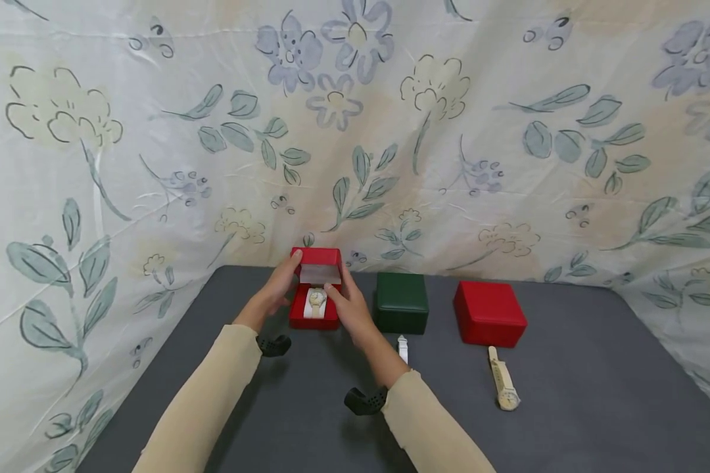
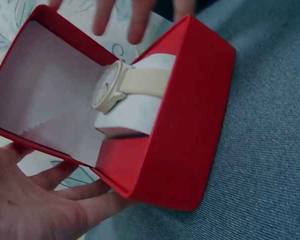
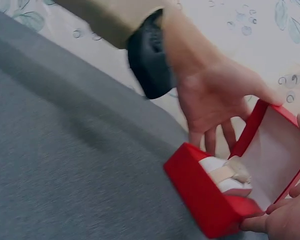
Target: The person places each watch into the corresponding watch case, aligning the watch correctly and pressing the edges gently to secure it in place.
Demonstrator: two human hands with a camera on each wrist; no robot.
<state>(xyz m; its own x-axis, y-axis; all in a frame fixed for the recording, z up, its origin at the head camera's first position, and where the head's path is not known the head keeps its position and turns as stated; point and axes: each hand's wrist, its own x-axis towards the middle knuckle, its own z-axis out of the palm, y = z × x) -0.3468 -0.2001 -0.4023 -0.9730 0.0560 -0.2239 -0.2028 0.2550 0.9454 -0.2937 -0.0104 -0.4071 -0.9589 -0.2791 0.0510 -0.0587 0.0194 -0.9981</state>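
An opened red watch box (image 1: pixel 314 323) sits near the table's back edge, lid raised, pale lining showing. Inside, a cream-strapped watch (image 1: pixel 316 303) is wrapped round a white cushion (image 2: pixel 162 62). At the box's left side is my left hand (image 1: pixel 274 289), its thumb over the lid's edge and its fingers along the side in the left wrist view. My right hand (image 1: pixel 352 309) is at the right side. Its thumb touches the box's corner in the right wrist view, and its outstretched fingers show beyond the box in the left wrist view.
To the right stand a closed dark green box (image 1: pixel 401 302) and a closed red box (image 1: pixel 490 313). A cream watch (image 1: pixel 503 381) lies in front of the red one. A white strap (image 1: pixel 402 348) is partly hidden by my right forearm. Floral cloth (image 1: pixel 355 131) hangs behind the grey table (image 1: pixel 597 374).
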